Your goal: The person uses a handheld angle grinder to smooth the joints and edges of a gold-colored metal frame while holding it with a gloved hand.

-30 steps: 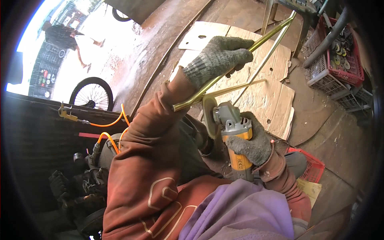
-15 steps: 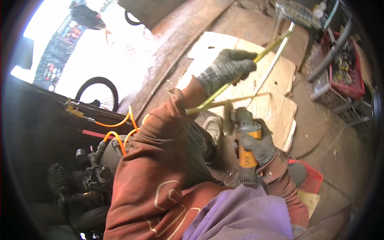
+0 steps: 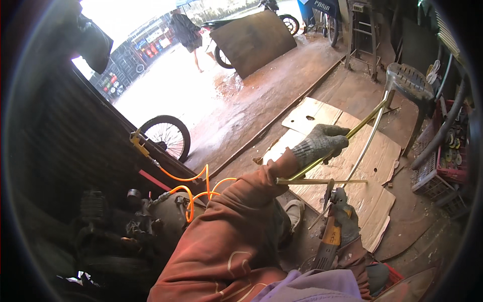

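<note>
My left hand [image 3: 321,145], in a grey knitted glove, is closed around a long brass-coloured metal tube [image 3: 370,117]. This tube meets a shorter crossbar [image 3: 307,181] near my wrist, and a pale, curved metal strip [image 3: 363,151] runs from its far end. My gloved right hand [image 3: 348,221] grips a yellow and grey angle grinder [image 3: 330,237], its body slanting up from my lap. The grinder's disc [image 3: 327,195] stands edge-on at the crossbar; whether it touches, or spins, I cannot tell.
Flattened cardboard [image 3: 375,201] lies beneath the work. A plastic stool [image 3: 410,80] and crates [image 3: 432,176] stand right. Left are an orange air hose [image 3: 190,204], a dark machine [image 3: 108,226] and a bicycle wheel [image 3: 166,136]. A person [image 3: 187,32] is outside.
The view has swung, showing more of the doorway and shifting the scene right and down. The grinder has tilted from near upright to a slant. Both hands keep their holds.
</note>
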`<action>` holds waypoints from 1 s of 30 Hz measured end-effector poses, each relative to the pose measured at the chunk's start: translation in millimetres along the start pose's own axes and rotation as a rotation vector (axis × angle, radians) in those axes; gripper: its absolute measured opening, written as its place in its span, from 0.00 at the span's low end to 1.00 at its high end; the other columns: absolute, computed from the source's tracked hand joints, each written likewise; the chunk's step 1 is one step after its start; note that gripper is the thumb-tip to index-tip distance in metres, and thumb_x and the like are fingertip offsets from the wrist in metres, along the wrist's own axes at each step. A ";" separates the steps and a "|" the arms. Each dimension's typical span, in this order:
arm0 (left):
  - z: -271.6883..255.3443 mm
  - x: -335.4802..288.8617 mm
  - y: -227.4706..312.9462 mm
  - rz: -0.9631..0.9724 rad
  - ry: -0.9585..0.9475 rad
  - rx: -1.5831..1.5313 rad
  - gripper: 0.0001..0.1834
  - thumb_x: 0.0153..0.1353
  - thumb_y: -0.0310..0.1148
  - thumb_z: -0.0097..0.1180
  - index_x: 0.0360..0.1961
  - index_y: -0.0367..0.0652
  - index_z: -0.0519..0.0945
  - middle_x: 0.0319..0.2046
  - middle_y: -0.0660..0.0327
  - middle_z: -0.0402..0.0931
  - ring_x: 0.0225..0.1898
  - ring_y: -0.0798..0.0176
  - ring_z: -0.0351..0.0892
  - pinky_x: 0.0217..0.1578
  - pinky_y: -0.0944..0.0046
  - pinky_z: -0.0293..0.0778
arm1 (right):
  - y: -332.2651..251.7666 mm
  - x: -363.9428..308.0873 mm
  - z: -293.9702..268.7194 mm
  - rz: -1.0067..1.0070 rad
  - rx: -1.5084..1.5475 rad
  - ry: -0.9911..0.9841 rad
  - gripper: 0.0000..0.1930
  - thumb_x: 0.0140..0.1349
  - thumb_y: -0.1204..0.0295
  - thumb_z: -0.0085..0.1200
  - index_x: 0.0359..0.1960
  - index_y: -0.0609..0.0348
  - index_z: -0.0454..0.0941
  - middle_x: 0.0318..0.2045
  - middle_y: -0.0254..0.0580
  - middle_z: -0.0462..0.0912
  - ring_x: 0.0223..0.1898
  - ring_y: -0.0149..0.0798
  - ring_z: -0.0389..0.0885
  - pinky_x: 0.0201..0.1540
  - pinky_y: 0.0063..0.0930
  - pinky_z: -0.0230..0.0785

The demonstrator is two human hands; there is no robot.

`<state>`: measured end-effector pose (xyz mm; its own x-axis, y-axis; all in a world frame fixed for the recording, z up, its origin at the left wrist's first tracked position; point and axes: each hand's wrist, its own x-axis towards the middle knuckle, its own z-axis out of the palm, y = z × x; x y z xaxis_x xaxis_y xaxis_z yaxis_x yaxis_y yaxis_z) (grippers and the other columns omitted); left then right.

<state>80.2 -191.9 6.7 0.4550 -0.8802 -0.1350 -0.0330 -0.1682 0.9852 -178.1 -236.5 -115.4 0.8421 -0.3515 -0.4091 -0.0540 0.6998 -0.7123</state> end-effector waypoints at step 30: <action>-27.7 18.9 -76.3 0.352 0.203 -0.279 0.07 0.68 0.33 0.61 0.42 0.41 0.82 0.30 0.61 0.78 0.33 0.64 0.80 0.37 0.66 0.81 | 31.6 22.5 -31.2 -0.138 0.232 0.128 0.14 0.61 0.65 0.67 0.40 0.60 0.78 0.29 0.37 0.79 0.26 0.32 0.82 0.28 0.30 0.79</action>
<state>115.9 -183.4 -68.0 0.6241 -0.7533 0.2075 0.0110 0.2740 0.9617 -177.6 -241.7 -164.8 0.7575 -0.5186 -0.3966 0.1931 0.7583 -0.6227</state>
